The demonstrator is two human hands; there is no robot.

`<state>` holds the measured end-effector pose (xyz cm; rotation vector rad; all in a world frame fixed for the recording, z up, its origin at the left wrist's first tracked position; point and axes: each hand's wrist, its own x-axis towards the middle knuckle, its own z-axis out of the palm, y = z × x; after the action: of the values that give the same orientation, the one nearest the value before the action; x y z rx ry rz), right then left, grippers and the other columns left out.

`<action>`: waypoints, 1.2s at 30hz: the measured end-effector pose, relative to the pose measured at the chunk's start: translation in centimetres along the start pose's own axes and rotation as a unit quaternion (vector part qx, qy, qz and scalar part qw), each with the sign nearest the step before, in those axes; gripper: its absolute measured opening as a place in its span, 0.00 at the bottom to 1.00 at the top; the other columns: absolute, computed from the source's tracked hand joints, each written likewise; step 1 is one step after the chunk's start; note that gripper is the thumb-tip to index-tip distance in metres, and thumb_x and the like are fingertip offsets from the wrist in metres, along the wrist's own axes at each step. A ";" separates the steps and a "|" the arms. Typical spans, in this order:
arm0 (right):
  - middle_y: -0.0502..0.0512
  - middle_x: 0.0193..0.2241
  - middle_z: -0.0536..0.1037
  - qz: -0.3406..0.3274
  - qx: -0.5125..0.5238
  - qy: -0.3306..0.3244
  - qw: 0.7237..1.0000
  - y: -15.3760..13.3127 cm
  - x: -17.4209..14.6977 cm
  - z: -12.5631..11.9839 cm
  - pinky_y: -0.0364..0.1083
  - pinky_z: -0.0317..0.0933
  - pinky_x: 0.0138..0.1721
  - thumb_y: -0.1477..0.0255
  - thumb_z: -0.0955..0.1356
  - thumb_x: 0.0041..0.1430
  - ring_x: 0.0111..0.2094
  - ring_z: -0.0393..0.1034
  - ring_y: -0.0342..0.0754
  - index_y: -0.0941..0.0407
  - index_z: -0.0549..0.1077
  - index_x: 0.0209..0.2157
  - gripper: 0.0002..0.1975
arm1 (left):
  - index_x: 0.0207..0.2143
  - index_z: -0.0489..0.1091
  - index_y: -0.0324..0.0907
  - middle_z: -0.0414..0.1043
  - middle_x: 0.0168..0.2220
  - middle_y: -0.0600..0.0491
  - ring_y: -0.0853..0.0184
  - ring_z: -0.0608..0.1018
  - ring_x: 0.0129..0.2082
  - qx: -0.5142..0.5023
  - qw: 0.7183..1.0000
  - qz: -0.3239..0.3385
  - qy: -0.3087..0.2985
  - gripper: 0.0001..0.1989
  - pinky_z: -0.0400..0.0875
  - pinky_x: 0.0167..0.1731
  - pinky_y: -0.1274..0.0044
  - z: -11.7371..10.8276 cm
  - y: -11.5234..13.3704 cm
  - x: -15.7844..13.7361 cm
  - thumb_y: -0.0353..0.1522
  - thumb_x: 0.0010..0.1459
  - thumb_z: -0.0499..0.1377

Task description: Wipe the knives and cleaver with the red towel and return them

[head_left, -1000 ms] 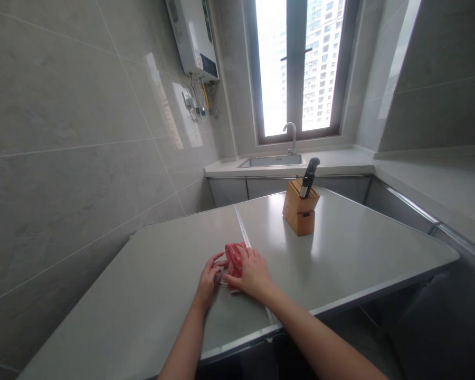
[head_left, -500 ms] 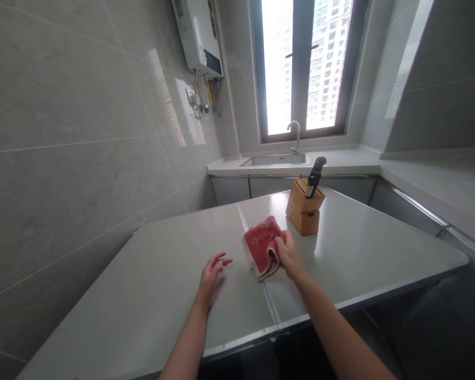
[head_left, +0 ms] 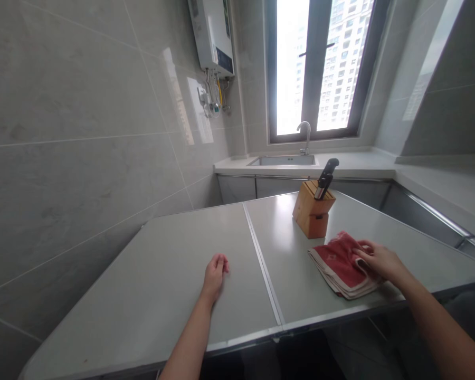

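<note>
My right hand (head_left: pixel 382 259) pinches the right side of a folded red towel (head_left: pixel 338 264) with pale edges, which lies on the light grey tabletop (head_left: pixel 174 264). Just behind the towel stands a wooden knife block (head_left: pixel 314 214). Black-handled knives (head_left: pixel 326 180) stick up from its slots. My left hand (head_left: pixel 216 277) rests on the table left of the metal seam, its fingers curled in and nothing visible in them.
A metal seam (head_left: pixel 261 258) crosses the tabletop. Beyond the far edge is a white counter (head_left: pixel 352 158) with a sink (head_left: pixel 281 161) and a faucet (head_left: pixel 306 137). A tiled wall (head_left: pixel 83 184) runs along the left, with a water heater (head_left: pixel 214 37) on it.
My right hand has carried the towel rightward, from beside the seam to in front of the knife block, where it lies flatter. My left hand's fingers have curled in. The view has shifted slightly.
</note>
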<state>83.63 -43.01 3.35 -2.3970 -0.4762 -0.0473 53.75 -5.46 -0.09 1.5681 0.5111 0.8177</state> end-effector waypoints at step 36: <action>0.51 0.20 0.76 -0.388 0.039 0.017 0.921 -23.5 -9.3 20.8 0.42 0.49 0.24 0.65 0.57 0.65 0.20 0.67 0.44 0.54 0.73 0.28 0.18 | 0.37 0.69 0.41 0.63 0.18 0.59 0.73 0.63 0.16 0.127 0.990 0.062 0.001 0.16 0.57 0.20 0.80 -0.6 0.2 -0.2 0.41 0.61 0.48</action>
<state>64.84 -16.35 0.65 -1.9808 -1.3524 -0.4100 53.14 -5.28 0.06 1.8495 0.5392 0.8737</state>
